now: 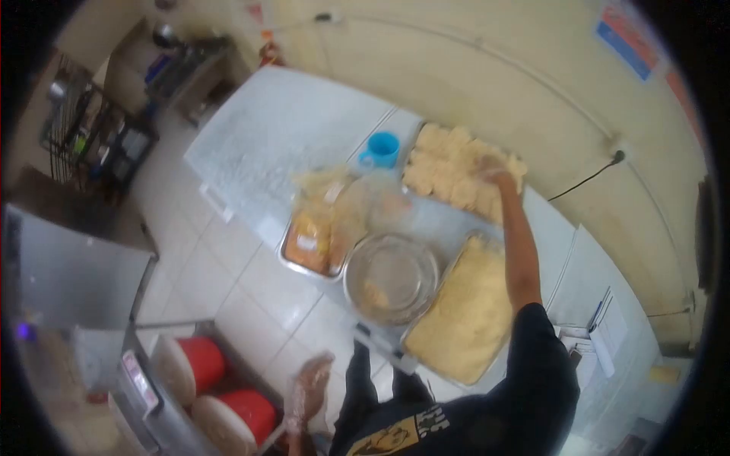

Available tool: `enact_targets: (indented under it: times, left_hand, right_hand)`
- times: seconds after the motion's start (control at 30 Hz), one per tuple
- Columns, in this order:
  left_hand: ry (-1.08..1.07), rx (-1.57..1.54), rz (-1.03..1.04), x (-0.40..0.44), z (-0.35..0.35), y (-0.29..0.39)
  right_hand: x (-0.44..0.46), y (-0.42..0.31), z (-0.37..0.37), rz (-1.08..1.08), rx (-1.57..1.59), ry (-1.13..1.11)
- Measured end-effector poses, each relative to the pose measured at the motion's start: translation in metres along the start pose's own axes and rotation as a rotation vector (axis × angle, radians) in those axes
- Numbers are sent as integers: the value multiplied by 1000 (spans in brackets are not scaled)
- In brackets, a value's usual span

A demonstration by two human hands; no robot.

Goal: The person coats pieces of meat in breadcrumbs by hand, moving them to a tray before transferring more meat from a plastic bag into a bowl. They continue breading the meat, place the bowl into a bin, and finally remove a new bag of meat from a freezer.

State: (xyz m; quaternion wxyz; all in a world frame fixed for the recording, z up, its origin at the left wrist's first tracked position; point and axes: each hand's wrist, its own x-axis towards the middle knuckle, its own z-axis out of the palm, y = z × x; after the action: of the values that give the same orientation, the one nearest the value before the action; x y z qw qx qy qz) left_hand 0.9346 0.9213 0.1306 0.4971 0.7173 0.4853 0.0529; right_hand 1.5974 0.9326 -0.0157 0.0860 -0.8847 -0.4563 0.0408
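My right arm reaches across to the far tray [405,185], which is covered with pale lumps of dough [445,163]. There my right hand [490,169] touches the dough near the tray's right end; its fingers are blurred. Off the table's near side, my left hand [310,386] hangs low with fingers stretched out, whitish residue on the skin and nothing held. Closer to me lies a second tray [480,378], filled with a flat yellow layer [464,319]. Beside it stands a round metal bowl [391,273] with some crumbly yellowish remains at the bottom.
A blue mug [380,150] stands behind the bowl. Left of the bowl, a metal tray holds bagged orange-brown food [308,239] and crumpled plastic [323,190]. Papers [608,334] lie at the table's right. Red-and-white tubs [239,418] sit at lower left.
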Motion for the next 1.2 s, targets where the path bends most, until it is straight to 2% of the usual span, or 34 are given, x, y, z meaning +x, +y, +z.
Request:
enact_targets:
  times: [0.07,0.13,0.2,0.23,0.27,0.33,0.43,0.53,0.57,0.63,0.67,0.77,0.83,0.9,1.03,1.17,1.2]
  left_hand:
    - [1,56,-30,4,-22,-14]
    - [43,94,-6,13,-41,-26]
    - [53,116,31,35,-60,-37]
    - [61,139,84,48,-69,-41]
    - [53,117,154,64,-78,-44]
    - [19,90,217,94,-99,-45]
    - [-32,-22,345,150,-128,-42]
    - [-36,156,440,223,-133,-56]
    - [-61,149,460,246,-128,-58]
    - [46,229,679,292,-111,-53]
    - [-3,301,640,310,-101,-54]
    - [-40,373,696,321,-97,-33]
    - [-51,423,770,335,-91,-48]
    - [-138,399,706,331,-93,-39]
    - [-90,439,722,332,-86,-52]
    - [-131,400,671,330,-90,-44]
    - [-115,385,724,334,-87,-48]
  right_hand:
    - [-14,-43,-10,1,-141,32]
    - [-10,-78,-2,155,-84,121]
    - [-7,-146,17,-33,318,82]
    - [-14,-181,37,-299,635,134]
    - [-26,-239,21,-415,751,9]
    - [-16,-289,66,-555,364,-200]
    - [-9,-338,119,-130,120,-529]
    - [-19,-359,151,-2,138,-639]
    - [-24,-364,159,26,147,-633]
    - [-31,-369,173,97,160,-588]
    - [-34,-372,179,133,159,-549]
    - [-43,-384,193,214,184,-471]
    - [-52,-393,198,240,213,-458]
    - [-66,-396,199,250,240,-472]
    - [-78,-397,201,251,272,-466]
    - [-70,-382,187,267,263,-322]
    - [-65,-371,177,243,238,-279]
